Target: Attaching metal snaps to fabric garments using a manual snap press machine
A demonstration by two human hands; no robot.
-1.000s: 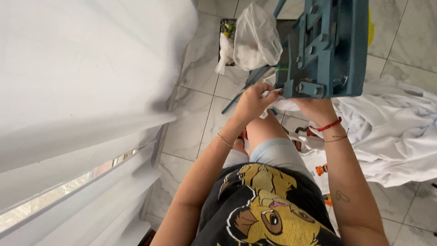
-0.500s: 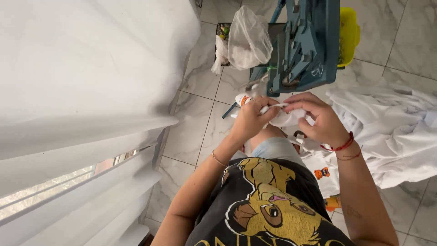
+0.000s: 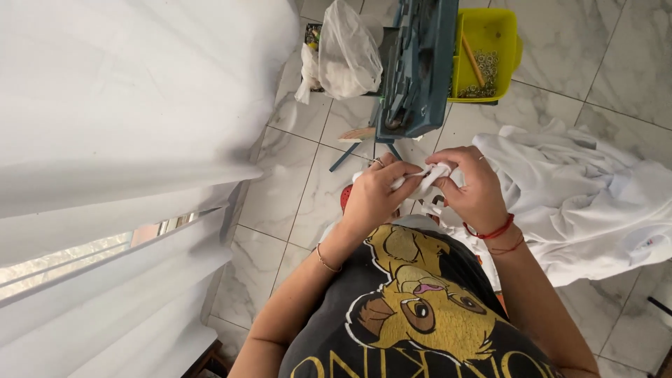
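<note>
My left hand [image 3: 374,192] and my right hand [image 3: 474,187] meet in front of my chest, both pinching a small piece of white fabric [image 3: 428,176] between the fingertips. The fabric is bunched and mostly hidden by my fingers. A blue metal press machine [image 3: 416,66] stands on the floor just beyond my hands. A red string bracelet circles my right wrist, a thin gold one my left.
A pile of white cloth [image 3: 581,196] lies on the marble floor at the right. A yellow bin [image 3: 486,52] with small metal rings sits beside the machine. A clear plastic bag [image 3: 346,52] rests at its left. White curtains [image 3: 119,119] fill the left side.
My hands have come down away from the machine and closer to my body, with the white fabric now held between both. The view has tilted so the yellow bin shows.
</note>
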